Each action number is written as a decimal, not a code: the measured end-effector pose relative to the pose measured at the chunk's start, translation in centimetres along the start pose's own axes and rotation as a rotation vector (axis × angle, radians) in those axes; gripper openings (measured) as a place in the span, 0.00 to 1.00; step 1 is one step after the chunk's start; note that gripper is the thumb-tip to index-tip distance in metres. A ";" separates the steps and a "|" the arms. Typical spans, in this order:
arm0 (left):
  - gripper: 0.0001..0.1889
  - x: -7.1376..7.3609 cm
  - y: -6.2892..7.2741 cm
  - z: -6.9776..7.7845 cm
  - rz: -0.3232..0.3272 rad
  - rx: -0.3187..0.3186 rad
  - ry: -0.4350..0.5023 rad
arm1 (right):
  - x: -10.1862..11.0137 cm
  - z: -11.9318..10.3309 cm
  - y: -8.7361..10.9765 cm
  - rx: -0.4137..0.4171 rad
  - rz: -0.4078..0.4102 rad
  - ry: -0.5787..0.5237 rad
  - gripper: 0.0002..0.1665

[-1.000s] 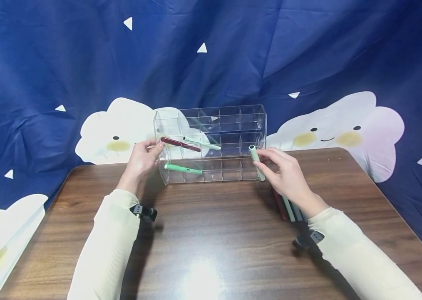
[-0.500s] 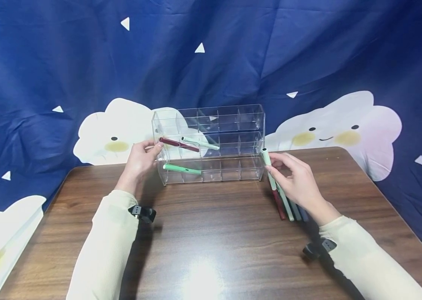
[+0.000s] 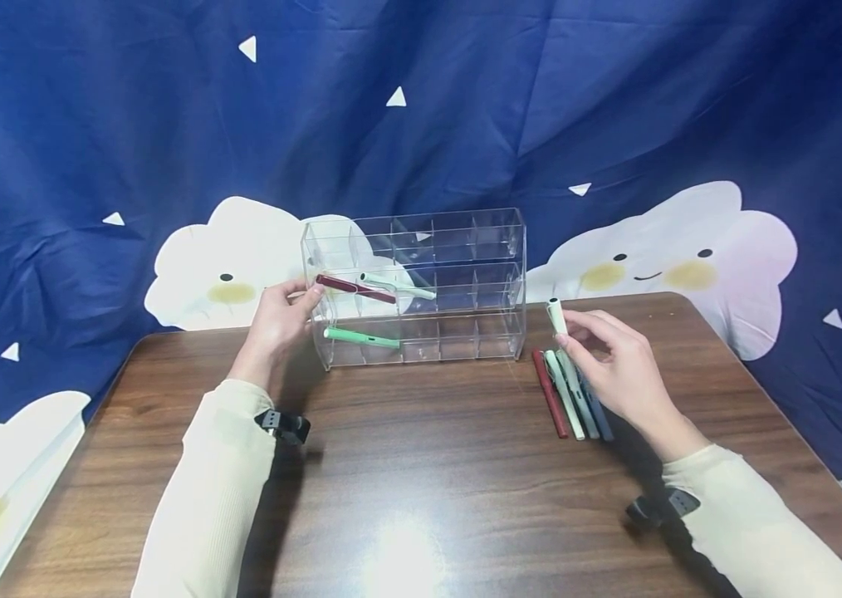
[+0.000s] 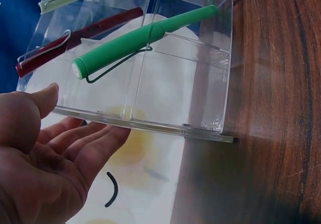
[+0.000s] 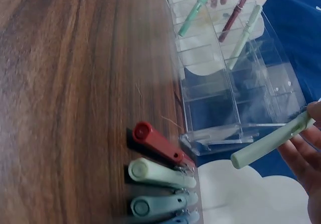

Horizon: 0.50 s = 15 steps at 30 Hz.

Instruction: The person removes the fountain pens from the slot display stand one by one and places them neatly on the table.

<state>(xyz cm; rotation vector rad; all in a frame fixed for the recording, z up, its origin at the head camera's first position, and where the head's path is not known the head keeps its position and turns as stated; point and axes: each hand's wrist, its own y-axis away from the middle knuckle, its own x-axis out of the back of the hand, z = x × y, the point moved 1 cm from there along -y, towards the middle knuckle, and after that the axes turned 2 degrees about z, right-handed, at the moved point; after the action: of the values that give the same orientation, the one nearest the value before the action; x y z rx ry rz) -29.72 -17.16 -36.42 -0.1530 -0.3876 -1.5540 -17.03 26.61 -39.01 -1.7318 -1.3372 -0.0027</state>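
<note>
My left hand (image 3: 281, 322) holds the left side wall of a clear acrylic organizer (image 3: 458, 325), thumb at its front edge, fingers along the outer side in the left wrist view. A dark red pen (image 3: 355, 288) and a pale green pen (image 3: 398, 286) lean in its middle tier; a bright green pen (image 4: 120, 47) slants in the lowest tier. Right of the organizer, my right hand (image 3: 613, 359) pinches another pale green pen (image 5: 271, 142) between thumb and fingers, above the table. Below it lie a red pen (image 3: 550, 394), a light green pen (image 3: 566, 397), a grey-green pen (image 5: 163, 204) and a blue pen (image 3: 597, 412).
The wooden table (image 3: 406, 465) reaches back to a blue curtain (image 3: 421, 100) printed with white clouds. The organizer stands near the table's back edge. Dark wrist cameras are strapped over both sleeves.
My right hand has moved right and slightly down, away from the organizer's right end, with the pale green pen still pinched. The row of pens on the table shows more. The left hand stays put.
</note>
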 end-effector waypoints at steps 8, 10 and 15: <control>0.29 0.2 0.1 -0.1 0.007 0.005 -0.027 | 1.3 0.6 0.4 -0.064 0.000 0.047 0.20; 0.29 0.2 0.1 -0.1 0.005 0.009 -0.023 | 1.6 1.0 0.7 -0.088 0.000 0.073 0.20; 0.29 0.0 0.0 -0.1 -0.001 0.004 0.002 | 2.4 2.1 1.5 -0.146 -0.006 0.132 0.19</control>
<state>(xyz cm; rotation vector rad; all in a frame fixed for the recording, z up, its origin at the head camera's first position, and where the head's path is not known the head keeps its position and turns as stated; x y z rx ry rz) -29.70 -17.18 -36.47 -0.1481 -0.3899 -1.5540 -15.94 29.85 -39.99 -1.8163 -1.2715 -0.2188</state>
